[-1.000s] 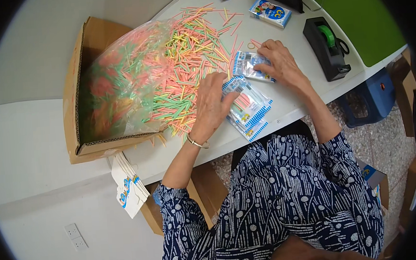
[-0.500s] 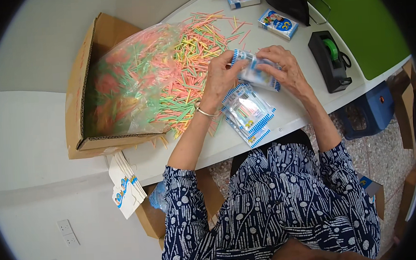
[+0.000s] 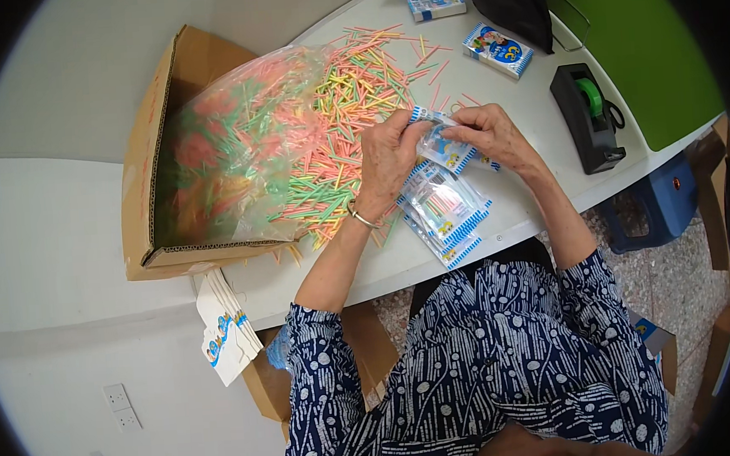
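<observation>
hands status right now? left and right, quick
Left hand: closed on one end of a small clear plastic packet with blue-striped edges.
Right hand: closed on the same packet's other end, above the white table.

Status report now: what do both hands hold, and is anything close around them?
Left hand and right hand both grip one clear blue-edged packet above table. More packets lie just below. Coloured sticks piled beside left hand.
</observation>
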`<state>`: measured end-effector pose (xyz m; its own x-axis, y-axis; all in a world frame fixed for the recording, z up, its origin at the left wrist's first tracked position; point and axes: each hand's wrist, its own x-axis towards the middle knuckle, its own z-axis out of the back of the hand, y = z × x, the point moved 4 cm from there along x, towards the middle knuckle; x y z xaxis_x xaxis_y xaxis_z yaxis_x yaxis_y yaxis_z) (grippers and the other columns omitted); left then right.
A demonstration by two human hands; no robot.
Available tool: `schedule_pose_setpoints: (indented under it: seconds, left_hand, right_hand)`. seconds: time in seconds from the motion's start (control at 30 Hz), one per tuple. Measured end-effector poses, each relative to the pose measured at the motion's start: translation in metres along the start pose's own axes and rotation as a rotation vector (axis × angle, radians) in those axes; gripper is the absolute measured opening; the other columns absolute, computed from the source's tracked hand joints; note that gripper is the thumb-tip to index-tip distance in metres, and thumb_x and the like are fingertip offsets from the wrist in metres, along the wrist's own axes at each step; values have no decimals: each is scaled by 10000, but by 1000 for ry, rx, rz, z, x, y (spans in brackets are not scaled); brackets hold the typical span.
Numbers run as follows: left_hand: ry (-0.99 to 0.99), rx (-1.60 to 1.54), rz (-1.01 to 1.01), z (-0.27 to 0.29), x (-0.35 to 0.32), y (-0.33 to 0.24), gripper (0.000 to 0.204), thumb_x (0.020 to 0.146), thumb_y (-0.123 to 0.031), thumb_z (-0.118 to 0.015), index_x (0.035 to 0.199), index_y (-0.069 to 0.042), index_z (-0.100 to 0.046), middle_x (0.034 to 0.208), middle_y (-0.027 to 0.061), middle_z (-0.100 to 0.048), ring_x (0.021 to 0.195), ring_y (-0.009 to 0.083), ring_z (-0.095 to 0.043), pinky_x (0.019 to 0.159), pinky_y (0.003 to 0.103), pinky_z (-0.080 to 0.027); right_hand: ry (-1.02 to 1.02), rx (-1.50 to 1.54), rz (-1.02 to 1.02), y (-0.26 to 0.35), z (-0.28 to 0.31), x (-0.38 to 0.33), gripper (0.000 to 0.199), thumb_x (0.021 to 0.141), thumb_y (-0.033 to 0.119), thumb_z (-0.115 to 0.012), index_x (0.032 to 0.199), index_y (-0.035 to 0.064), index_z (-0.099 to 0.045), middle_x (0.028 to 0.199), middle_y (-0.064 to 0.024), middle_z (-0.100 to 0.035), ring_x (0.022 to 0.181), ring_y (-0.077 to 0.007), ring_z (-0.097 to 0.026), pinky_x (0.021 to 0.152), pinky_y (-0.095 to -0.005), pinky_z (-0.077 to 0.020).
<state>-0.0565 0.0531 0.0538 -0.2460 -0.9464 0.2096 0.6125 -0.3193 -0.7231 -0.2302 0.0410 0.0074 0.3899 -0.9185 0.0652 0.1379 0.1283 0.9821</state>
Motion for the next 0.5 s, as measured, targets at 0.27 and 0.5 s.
schedule_pose_setpoints:
  seconds: [0.27, 0.5]
  left_hand:
    - [150, 161, -141, 24, 50, 29, 234, 864, -188, -617, 1024, -18, -622, 935, 102, -645, 880, 190, -595, 760, 346, -470]
    - [456, 1159, -448, 13, 101, 57, 699, 694, -292, -725, 1299, -113, -423, 1395, 87, -403, 1275, 327, -372, 1028, 562, -288]
  right_hand:
    - [45, -12, 21, -13, -1, 4, 266, 881, 204, -625, 716, -4, -603, 573, 43, -424, 545, -44, -352, 481, -259, -269]
    - [59, -120, 111, -10, -4, 5, 316, 836, 209, -620, 652, -21, -505, 531, -72, -406, 525, -159, -366, 534, -335, -315]
